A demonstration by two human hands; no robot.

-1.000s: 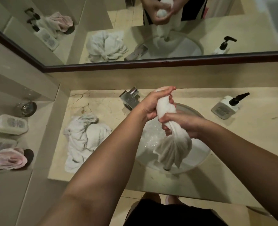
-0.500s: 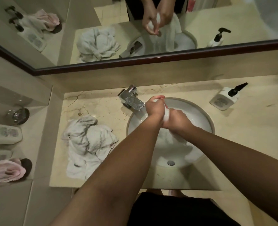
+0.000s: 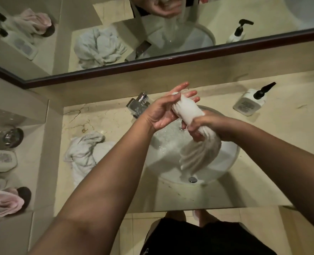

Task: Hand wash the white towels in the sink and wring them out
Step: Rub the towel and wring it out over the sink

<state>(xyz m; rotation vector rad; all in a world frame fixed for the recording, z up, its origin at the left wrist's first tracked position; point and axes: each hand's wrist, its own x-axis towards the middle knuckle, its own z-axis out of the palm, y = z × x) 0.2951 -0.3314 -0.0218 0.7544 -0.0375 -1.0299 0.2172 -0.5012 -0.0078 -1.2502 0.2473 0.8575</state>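
**Wringing towel over sink**

Head view: my right hand [image 3: 204, 126] grips the twisted towel [image 3: 189, 115] mid-roll over the sink [image 3: 231, 162], so drips land in the basin. Left hand [image 3: 163, 111] flat, fingers straight, bracing the top end. Towel pile [image 3: 86, 155] at 9 o'clock on the worktop [image 3: 263, 137].

Twisted wet white towel [image 3: 187, 111] above soapy sink [image 3: 228, 168]; crumpled towels [image 3: 84, 155] on counter beside.

Both forearms are bare to past the elbow — no sleeves, no watch, no rings that I can make out. The left hand [image 3: 163, 111] and right hand [image 3: 206, 126] glisten wet. Lower down, black shorts [image 3: 204, 238] — and bare feet [image 3: 198, 215] on pale floor tiles.
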